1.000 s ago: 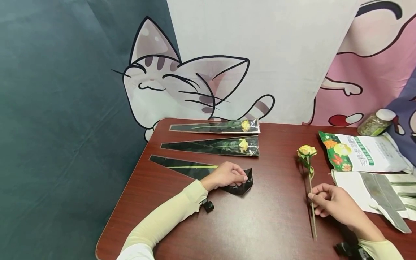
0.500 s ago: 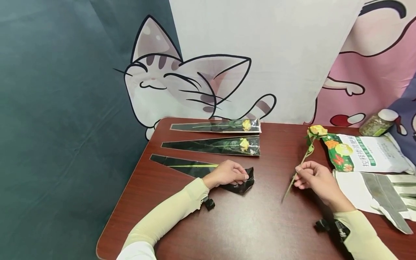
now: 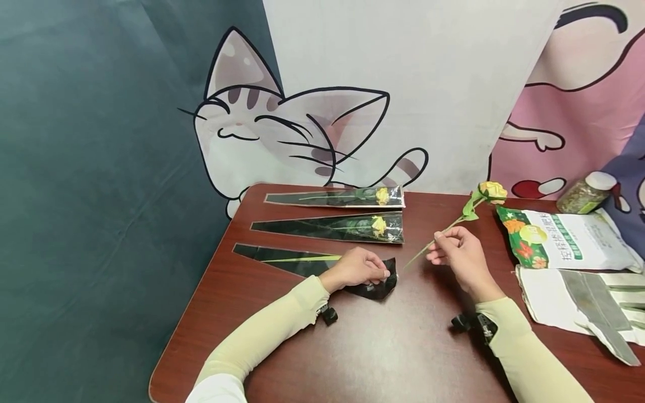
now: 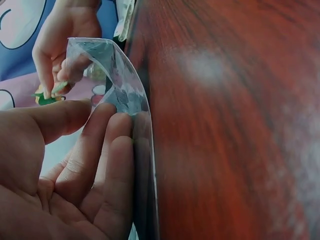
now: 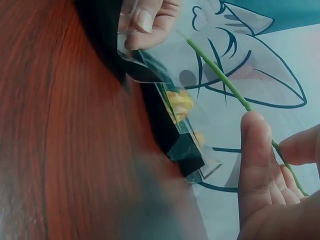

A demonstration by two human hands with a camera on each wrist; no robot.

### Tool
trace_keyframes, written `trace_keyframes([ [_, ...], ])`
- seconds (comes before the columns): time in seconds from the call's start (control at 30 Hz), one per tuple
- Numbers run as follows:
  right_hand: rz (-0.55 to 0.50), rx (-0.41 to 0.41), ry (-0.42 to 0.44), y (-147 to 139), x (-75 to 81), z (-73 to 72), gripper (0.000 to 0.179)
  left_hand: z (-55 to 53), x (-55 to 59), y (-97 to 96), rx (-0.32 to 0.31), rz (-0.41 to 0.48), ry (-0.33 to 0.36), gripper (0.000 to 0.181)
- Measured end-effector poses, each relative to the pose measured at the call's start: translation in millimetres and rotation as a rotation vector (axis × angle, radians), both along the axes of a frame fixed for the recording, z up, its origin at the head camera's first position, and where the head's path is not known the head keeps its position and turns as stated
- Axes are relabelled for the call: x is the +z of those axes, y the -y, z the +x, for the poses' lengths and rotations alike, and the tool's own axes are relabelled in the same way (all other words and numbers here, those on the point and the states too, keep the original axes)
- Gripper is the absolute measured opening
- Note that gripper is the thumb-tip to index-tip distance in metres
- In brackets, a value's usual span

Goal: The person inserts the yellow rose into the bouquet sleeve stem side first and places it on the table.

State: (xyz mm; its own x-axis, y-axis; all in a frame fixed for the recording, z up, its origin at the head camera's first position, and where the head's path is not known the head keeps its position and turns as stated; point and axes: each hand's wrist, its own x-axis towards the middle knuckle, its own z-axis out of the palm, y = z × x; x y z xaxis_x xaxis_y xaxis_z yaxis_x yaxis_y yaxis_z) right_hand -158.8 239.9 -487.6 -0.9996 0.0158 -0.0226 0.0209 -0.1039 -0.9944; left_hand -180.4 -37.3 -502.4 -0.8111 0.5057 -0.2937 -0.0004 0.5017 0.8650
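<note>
My right hand (image 3: 458, 257) pinches the stem of a yellow rose (image 3: 492, 191) between thumb and fingers. The bloom points up and to the right; the bare stem end (image 5: 200, 52) slants down toward the left hand. My left hand (image 3: 359, 267) holds the wide end of a black, clear-fronted flower sleeve (image 3: 380, 288) on the table. Its clear film (image 4: 112, 60) stands away from the black back, so the mouth gapes. A thin yellow-green strip (image 3: 302, 258) runs along this sleeve, partly hidden by the left hand.
Two similar sleeves (image 3: 322, 225) lie behind, each with a yellow rose inside. At the right are a printed white-and-green bag (image 3: 569, 238), a pair of grey-white gloves (image 3: 579, 299) and a white-capped jar (image 3: 587, 193). A cloth backdrop (image 3: 443, 84) hangs behind the table (image 3: 363, 352).
My right hand has moved left and away from me with the rose, which has tilted from nearly upright to slanting. My left hand has stayed almost still on the sleeve.
</note>
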Motion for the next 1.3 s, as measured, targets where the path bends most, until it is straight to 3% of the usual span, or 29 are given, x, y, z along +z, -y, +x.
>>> trace_keyframes([
  [0.17,0.032,-0.024,0.008,7.8,-3.4,-3.5,0.022,0.4,-1.2,-1.0,0.006,0.003,-0.010,0.013],
  [0.47,0.146,-0.057,0.017,23.7,-16.2,3.8,0.019,0.8,-2.5,-1.6,0.029,0.064,0.020,0.009],
  [0.87,0.153,-0.080,0.067,40.2,-21.2,8.8,0.020,3.1,-1.2,-4.1,0.089,0.133,0.062,0.009],
  [1.3,0.133,-0.090,0.108,53.1,-24.7,7.3,0.019,-1.1,0.6,-16.1,0.145,0.180,-0.011,0.011],
])
